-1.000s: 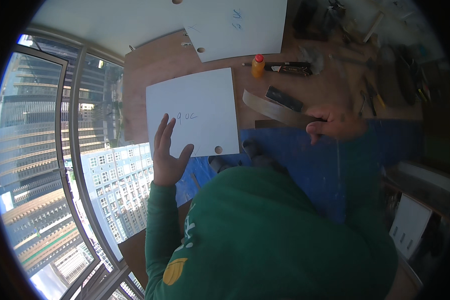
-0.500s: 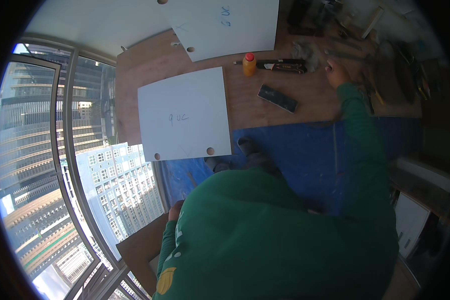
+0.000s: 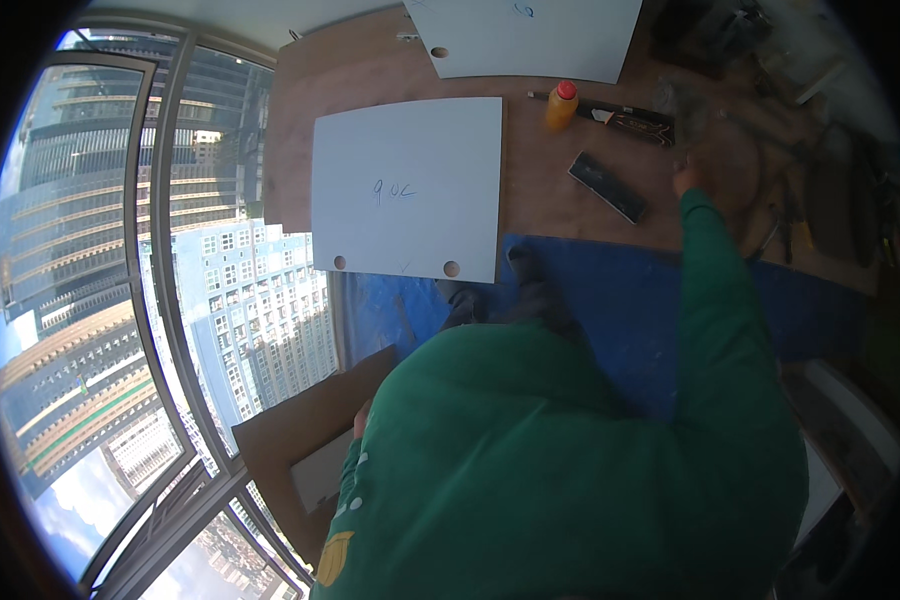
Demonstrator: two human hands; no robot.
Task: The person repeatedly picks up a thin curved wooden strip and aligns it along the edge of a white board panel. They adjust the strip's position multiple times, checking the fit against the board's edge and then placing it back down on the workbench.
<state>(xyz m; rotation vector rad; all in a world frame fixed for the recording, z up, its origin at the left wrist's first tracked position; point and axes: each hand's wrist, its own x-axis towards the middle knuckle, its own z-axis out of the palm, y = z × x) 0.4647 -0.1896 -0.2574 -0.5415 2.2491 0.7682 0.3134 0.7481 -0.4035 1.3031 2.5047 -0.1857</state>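
My right hand [image 3: 692, 175] is over the brown work surface, toward its right side. Its fingers are dim and smeared, so whether they hold anything does not show. A dark rectangular block [image 3: 607, 187] lies left of it. Just beyond are a black-and-orange hand tool [image 3: 638, 127] and a crumpled clear plastic bag [image 3: 678, 98]. An orange bottle with a red cap [image 3: 562, 106] stands near the tool. My left hand [image 3: 362, 418] hangs low beside my body, mostly hidden by my green shirt, with its fingers out of sight.
A white panel [image 3: 407, 190] with two round holes overhangs the near edge of the brown work surface [image 3: 360, 60]. Another white panel [image 3: 540, 50] lies farther back. Blue sheeting [image 3: 610, 300] covers the floor. Large windows [image 3: 160, 250] line the left, with a brown board [image 3: 270, 440] below.
My right hand has moved nearer to me over the work surface, and its fingers look more smeared. The whole view has shifted, with the panels and bottle now higher and farther right.
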